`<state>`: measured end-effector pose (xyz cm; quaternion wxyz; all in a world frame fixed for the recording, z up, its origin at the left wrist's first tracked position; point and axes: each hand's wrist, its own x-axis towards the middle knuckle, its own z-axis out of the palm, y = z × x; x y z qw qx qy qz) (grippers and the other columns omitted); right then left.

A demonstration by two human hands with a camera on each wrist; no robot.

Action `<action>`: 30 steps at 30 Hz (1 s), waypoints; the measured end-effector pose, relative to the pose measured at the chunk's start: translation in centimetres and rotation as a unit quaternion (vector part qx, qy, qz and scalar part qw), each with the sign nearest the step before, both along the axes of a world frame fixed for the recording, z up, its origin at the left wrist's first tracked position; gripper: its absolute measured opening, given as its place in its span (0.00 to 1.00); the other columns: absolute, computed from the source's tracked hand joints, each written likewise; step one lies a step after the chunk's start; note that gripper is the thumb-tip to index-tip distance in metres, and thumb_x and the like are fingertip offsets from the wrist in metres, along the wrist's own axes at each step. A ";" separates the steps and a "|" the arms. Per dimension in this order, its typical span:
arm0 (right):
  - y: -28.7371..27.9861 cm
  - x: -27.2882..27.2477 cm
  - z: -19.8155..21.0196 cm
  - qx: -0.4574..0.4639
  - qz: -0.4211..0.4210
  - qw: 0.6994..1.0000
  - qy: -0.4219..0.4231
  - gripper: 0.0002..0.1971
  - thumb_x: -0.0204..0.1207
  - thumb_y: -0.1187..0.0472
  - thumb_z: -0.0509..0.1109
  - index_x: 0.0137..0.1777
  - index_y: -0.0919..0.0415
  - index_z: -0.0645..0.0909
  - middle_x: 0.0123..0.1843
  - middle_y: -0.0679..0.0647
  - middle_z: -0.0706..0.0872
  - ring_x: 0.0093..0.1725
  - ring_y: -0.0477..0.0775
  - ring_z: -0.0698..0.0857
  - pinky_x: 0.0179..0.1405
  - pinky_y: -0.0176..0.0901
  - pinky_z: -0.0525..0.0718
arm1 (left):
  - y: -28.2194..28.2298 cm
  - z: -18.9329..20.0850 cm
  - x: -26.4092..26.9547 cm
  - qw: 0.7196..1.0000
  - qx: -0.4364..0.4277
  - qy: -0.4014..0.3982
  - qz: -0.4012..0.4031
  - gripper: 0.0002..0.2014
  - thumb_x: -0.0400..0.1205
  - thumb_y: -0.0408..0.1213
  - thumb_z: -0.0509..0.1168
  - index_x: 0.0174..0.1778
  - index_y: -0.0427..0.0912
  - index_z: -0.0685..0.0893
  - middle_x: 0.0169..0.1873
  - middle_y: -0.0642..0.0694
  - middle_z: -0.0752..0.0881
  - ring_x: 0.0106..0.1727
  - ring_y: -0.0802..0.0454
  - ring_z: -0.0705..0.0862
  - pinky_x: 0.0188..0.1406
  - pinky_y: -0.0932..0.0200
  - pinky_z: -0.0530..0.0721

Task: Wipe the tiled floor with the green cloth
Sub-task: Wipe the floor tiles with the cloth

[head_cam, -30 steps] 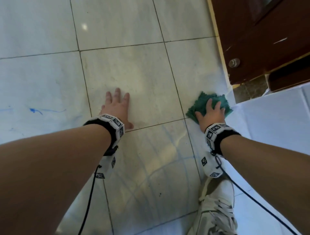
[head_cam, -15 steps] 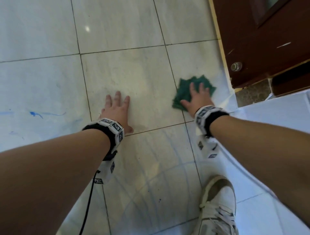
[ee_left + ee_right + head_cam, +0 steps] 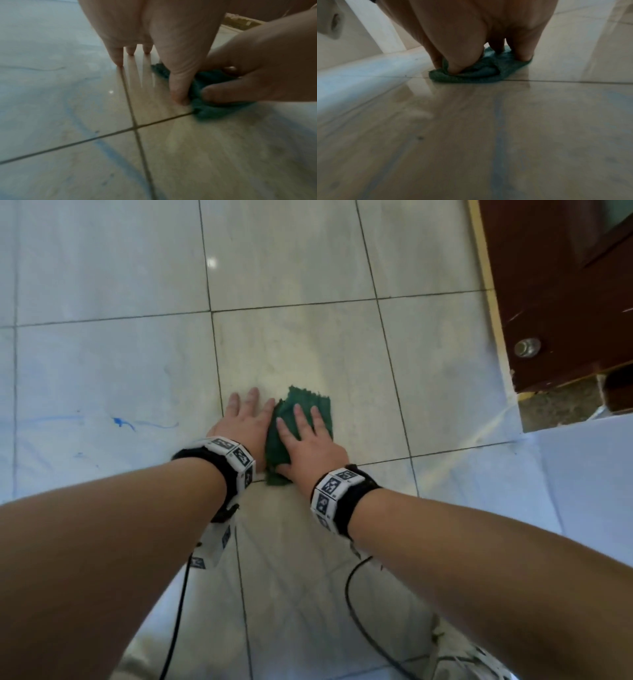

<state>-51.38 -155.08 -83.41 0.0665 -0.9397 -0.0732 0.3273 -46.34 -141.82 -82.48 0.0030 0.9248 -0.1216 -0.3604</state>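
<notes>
So in about a second the green cloth (image 3: pixel 301 422) had slid from over by the brown door (image 3: pixel 561 285) at roughly 3 o'clock all the way across, until its edge was butting right up against the left hand (image 3: pixel 245 424), near the grout cross (image 3: pixel 135 126). Looked to me like one full right-to-left pass over that tile was done, so the next stroke probably had to go back out or shift to a fresh strip; the blue mark (image 3: pixel 120 422) out at 9 o'clock hadn't been touched. The right hand (image 3: pixel 310 445) lay flat on top of the cloth, fingers straight and spread toward 12 o'clock, pressing rather than gripping. The left hand hadn't moved, palm down on the tiled floor (image 3: pixel 308 344), fingers straight, holding nothing, just propping.
</notes>
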 end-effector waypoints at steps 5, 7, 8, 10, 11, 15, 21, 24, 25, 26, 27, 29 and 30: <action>-7.1 2.4 0.3 -0.019 -0.105 0.994 -0.020 0.43 0.83 0.39 0.63 0.88 0.43 0.39 0.89 0.51 0.34 0.88 0.60 0.37 0.80 0.60 0.66 | 1.2 0.3 0.4 1.000 -0.003 0.011 0.008 0.64 0.70 0.56 0.79 0.87 0.52 0.35 0.85 0.46 0.32 0.86 0.39 0.36 0.84 0.43 0.51; -11.7 3.7 0.4 -0.048 -0.175 0.983 -0.024 0.43 0.83 0.40 0.63 0.89 0.46 0.40 0.90 0.55 0.37 0.88 0.63 0.40 0.82 0.61 0.62 | 0.6 0.3 0.4 1.000 -0.004 0.015 0.027 0.64 0.70 0.54 0.80 0.86 0.52 0.35 0.85 0.47 0.31 0.86 0.39 0.35 0.83 0.42 0.52; -14.0 4.3 0.5 -0.067 -0.204 0.976 -0.023 0.43 0.83 0.40 0.63 0.89 0.48 0.41 0.90 0.58 0.38 0.88 0.65 0.41 0.84 0.62 0.59 | 0.4 0.2 0.5 0.999 -0.003 0.017 0.033 0.64 0.70 0.53 0.80 0.86 0.52 0.35 0.85 0.47 0.31 0.86 0.39 0.34 0.83 0.41 0.53; -17.9 5.4 0.5 -0.093 -0.260 0.961 -0.020 0.44 0.84 0.40 0.63 0.89 0.50 0.41 0.90 0.61 0.41 0.87 0.69 0.44 0.85 0.64 0.55 | 0.1 0.0 0.7 0.999 0.005 0.023 0.037 0.65 0.70 0.52 0.80 0.86 0.52 0.34 0.85 0.47 0.30 0.86 0.38 0.34 0.83 0.41 0.53; -19.2 5.8 0.4 -0.097 -0.284 0.954 -0.021 0.44 0.83 0.39 0.63 0.89 0.51 0.41 0.89 0.61 0.41 0.87 0.69 0.44 0.85 0.65 0.54 | 0.1 -0.1 0.7 0.999 0.007 0.026 0.040 0.65 0.70 0.52 0.81 0.86 0.52 0.33 0.85 0.47 0.29 0.86 0.38 0.34 0.84 0.40 0.54; -20.7 8.7 0.1 -0.101 -0.319 0.942 -0.026 0.44 0.84 0.38 0.61 0.89 0.52 0.40 0.89 0.63 0.41 0.87 0.70 0.44 0.86 0.62 0.51 | 0.2 -0.1 0.7 0.997 0.004 0.043 0.065 0.65 0.71 0.50 0.81 0.85 0.54 0.32 0.84 0.50 0.28 0.85 0.41 0.31 0.81 0.34 0.63; -16.6 15.6 1.2 -0.098 -0.186 0.977 -0.029 0.44 0.84 0.37 0.61 0.89 0.53 0.41 0.89 0.64 0.41 0.86 0.73 0.44 0.86 0.63 0.51 | -0.1 0.2 0.6 0.996 -0.008 0.045 0.079 0.62 0.72 0.47 0.80 0.86 0.55 0.35 0.84 0.50 0.28 0.85 0.41 0.30 0.82 0.36 0.60; -9.6 15.6 1.3 -0.049 -0.059 0.997 -0.029 0.44 0.83 0.38 0.63 0.89 0.49 0.41 0.90 0.60 0.40 0.87 0.70 0.42 0.84 0.64 0.53 | -0.2 0.1 0.7 0.996 -0.010 0.046 0.078 0.62 0.72 0.47 0.80 0.86 0.55 0.35 0.84 0.50 0.28 0.85 0.41 0.31 0.81 0.36 0.59; -7.4 14.6 1.2 -0.032 -0.022 0.999 -0.025 0.44 0.83 0.39 0.64 0.89 0.48 0.41 0.90 0.58 0.39 0.87 0.68 0.41 0.83 0.64 0.56 | -0.1 0.1 0.7 0.996 -0.010 0.046 0.076 0.62 0.72 0.48 0.80 0.86 0.55 0.35 0.84 0.50 0.29 0.85 0.40 0.31 0.82 0.36 0.59; -5.9 13.2 0.9 -0.020 -0.001 1.000 -0.020 0.43 0.83 0.39 0.63 0.89 0.46 0.41 0.90 0.55 0.37 0.88 0.65 0.40 0.82 0.63 0.61 | -0.1 0.0 0.7 0.996 -0.010 0.044 0.073 0.63 0.72 0.49 0.80 0.86 0.55 0.35 0.84 0.49 0.29 0.85 0.40 0.31 0.82 0.36 0.59; -5.1 11.9 0.6 -0.016 0.003 1.000 -0.020 0.42 0.83 0.39 0.63 0.89 0.43 0.41 0.90 0.52 0.36 0.88 0.62 0.39 0.80 0.62 0.65 | -0.1 -0.2 0.8 0.997 -0.012 0.040 0.067 0.63 0.71 0.49 0.80 0.86 0.55 0.35 0.84 0.49 0.29 0.85 0.39 0.32 0.83 0.36 0.59; -6.1 10.2 0.0 -0.016 -0.019 0.999 -0.024 0.42 0.83 0.38 0.62 0.88 0.42 0.40 0.89 0.49 0.35 0.88 0.58 0.37 0.79 0.58 0.67 | 0.1 -0.6 0.8 0.997 -0.014 0.035 0.067 0.63 0.71 0.50 0.80 0.86 0.55 0.35 0.84 0.49 0.29 0.85 0.39 0.32 0.83 0.35 0.59; -7.6 9.8 -0.1 -0.018 -0.047 0.998 -0.026 0.42 0.83 0.39 0.62 0.88 0.42 0.40 0.89 0.49 0.35 0.88 0.58 0.37 0.80 0.57 0.65 | 0.2 -0.7 0.8 0.997 -0.014 0.036 0.068 0.64 0.71 0.50 0.81 0.86 0.55 0.35 0.84 0.49 0.28 0.85 0.39 0.32 0.82 0.34 0.60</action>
